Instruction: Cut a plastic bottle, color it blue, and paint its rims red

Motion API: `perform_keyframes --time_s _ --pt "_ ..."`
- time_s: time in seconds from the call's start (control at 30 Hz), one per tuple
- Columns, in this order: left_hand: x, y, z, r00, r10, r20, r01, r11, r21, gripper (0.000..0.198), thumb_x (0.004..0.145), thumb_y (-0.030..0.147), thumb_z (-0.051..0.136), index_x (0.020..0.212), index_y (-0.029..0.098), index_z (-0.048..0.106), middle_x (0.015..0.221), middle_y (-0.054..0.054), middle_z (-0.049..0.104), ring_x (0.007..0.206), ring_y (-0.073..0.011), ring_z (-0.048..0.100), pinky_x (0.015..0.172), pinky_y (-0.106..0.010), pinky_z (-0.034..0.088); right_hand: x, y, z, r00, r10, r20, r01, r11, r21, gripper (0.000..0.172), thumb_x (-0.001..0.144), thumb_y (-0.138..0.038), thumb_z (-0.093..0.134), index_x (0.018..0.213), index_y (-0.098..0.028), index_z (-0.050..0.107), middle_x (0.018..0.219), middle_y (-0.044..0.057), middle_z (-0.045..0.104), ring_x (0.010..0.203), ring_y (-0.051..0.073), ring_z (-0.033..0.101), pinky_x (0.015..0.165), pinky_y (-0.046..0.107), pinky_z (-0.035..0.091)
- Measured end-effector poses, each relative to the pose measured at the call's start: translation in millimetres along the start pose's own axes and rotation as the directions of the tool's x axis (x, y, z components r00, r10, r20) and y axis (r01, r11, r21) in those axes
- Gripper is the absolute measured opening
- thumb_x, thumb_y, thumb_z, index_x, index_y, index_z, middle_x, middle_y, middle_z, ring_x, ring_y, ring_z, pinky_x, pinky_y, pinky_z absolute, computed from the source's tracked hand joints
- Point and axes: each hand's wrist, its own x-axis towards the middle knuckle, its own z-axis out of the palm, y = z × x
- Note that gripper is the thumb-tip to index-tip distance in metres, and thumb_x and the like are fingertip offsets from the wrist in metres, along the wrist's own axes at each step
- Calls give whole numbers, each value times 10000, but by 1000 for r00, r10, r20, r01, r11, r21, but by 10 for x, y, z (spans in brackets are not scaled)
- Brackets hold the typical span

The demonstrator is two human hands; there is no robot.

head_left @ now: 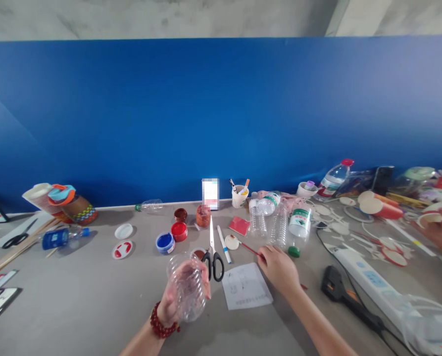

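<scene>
My left hand (pixel 176 299), with a red bead bracelet on its wrist, is wrapped round a cut clear plastic bottle (pixel 186 284) held above the grey table (pixel 75 306). My right hand (pixel 278 267) rests on the table with fingers curled over the thin red handle of a paintbrush (pixel 249 247). Between the hands lie black-handled scissors (pixel 213 257), a white marker (pixel 223 250) and a printed paper sheet (pixel 246 286). Open jars of blue paint (pixel 165 242) and red paint (pixel 178 231) stand just beyond.
Clear bottles (pixel 276 222) stand right of centre. A glue gun (pixel 335 287) and white power strip (pixel 365 277) lie at right, among paper cups and scraps. Another person's hand (pixel 441 232) holds a cup at far right. Cups, scissors (pixel 16 240) and sticks sit left.
</scene>
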Motion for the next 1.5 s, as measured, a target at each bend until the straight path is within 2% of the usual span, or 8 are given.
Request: perform_keyframes --time_s 0.2,0.47,0.6,0.77,0.97,1.5 --pt "12 -6 9 1000 3 9 -3 1000 -24 700 690 644 747 1193 168 645 1005 -86 619 721 -175 627 623 -265 480 -22 7 -52 999 -42 11 41 999 11 177 915 -165 529 813 -186 672 847 51 698 844 206 631 732 284 403" --pt "3 3 -6 1000 -5 -3 5 1000 -7 717 685 652 746 1205 170 643 1002 -89 623 745 -185 643 636 -263 482 91 -57 -61 994 -88 59 89 996 -18 198 910 -120 514 832 -173 688 864 73 702 885 227 633 765 303 404" --pt "-7 -20 -32 1000 -3 1 3 1000 -13 728 687 661 734 1220 175 635 1010 -96 625 753 -195 645 582 -241 460 136 -52 -94 994 -95 57 97 995 -31 188 917 -141 520 839 -175 688 886 76 701 900 231 628 773 310 409" --pt "-6 -25 -41 1000 3 -9 -3 1000 -15 718 687 653 740 1214 176 640 1007 -95 632 740 -196 646 636 -279 484 148 -56 -89 992 -107 63 110 993 -48 192 926 -143 516 853 -176 691 904 77 698 908 234 625 767 315 413" --pt "-7 -14 -27 1000 -9 -7 9 1000 -8 712 682 664 739 1204 188 644 994 -86 626 735 -192 644 609 -264 469 136 -38 -92 988 -134 76 138 989 -48 187 924 -129 529 853 -178 695 906 72 695 906 229 622 776 315 412" --pt "14 -26 -12 1000 -18 -16 18 1000 -11 694 686 656 739 1200 198 649 999 -90 627 745 -200 639 647 -290 482 62 113 15 993 -112 43 111 994 5 221 955 -172 488 878 -187 694 895 68 686 891 232 629 753 312 428"
